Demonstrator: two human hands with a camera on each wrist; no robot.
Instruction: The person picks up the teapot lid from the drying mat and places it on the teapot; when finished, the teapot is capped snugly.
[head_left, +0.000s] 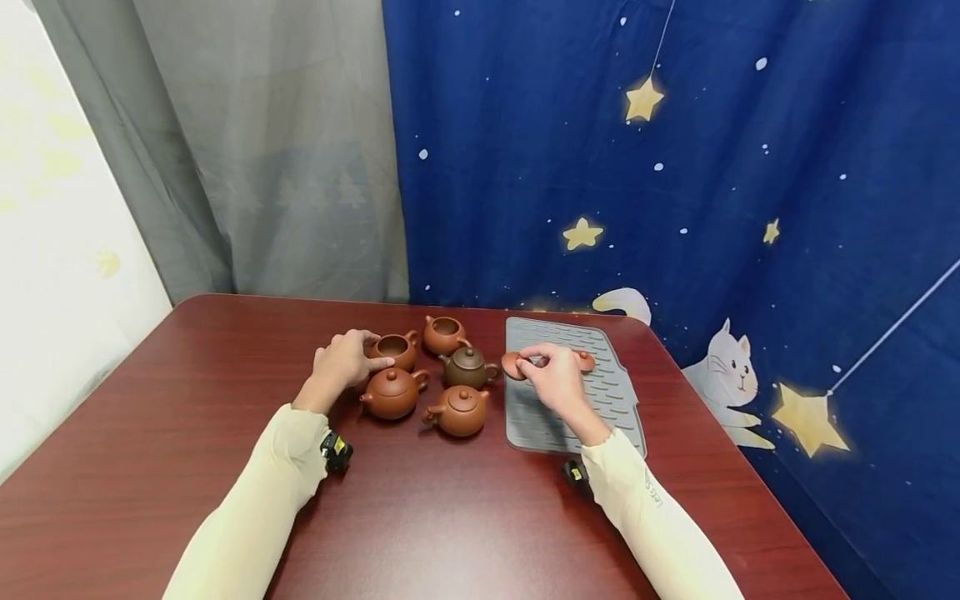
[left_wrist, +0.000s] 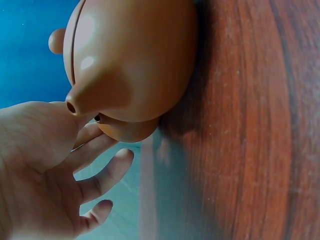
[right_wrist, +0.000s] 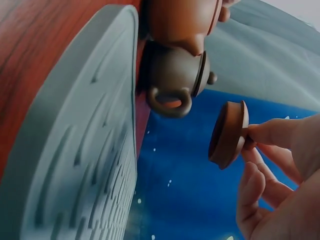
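My left hand (head_left: 343,358) holds a lidless reddish-brown teapot (head_left: 397,353) at its left side, thumb on the near side and fingers behind. In the left wrist view, a lidded teapot (left_wrist: 135,55) hides most of that lidless teapot (left_wrist: 131,131), and the outer fingers are spread loosely. Over the grey mat, my right hand (head_left: 558,379) pinches a teapot lid (right_wrist: 230,134) by its knob between thumb and fingers. The lid stands tilted in the right wrist view, its hollow underside facing away from the hand. A second reddish lid (head_left: 585,361) lies on the mat, just beyond the right hand.
Another lidless teapot (head_left: 444,335) stands at the back. A dark brown lidded teapot (head_left: 467,367) sits between it and a lidded reddish teapot (head_left: 459,411). The ridged grey mat (head_left: 611,408) lies to the right on the wooden table (head_left: 420,517). Curtains (head_left: 495,167) hang behind.
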